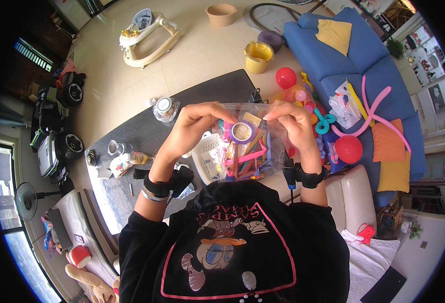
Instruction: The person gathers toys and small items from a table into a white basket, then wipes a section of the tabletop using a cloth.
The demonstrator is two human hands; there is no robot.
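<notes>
A clear plastic bag (277,159) is stretched between my two hands above the dark table. My left hand (196,123) pinches its upper left edge, while my right hand (292,123) grips the upper right edge between thumb and fingers. Inside are many limp long balloons (250,157) in pink, brown, blue and other colours. A purple-edged roll of tape (241,131) rests over them, near my left fingertips. Partly hidden behind the bag and my left arm stands a white plastic basket (201,161).
Jars (164,106) and bottles (139,158) stand on the dark table (222,89), left of my arm. Inflated balloons (349,149) crowd the right side by a blue sofa (343,64). Beyond the table are a yellow bucket (257,62) and a baby walker (146,41).
</notes>
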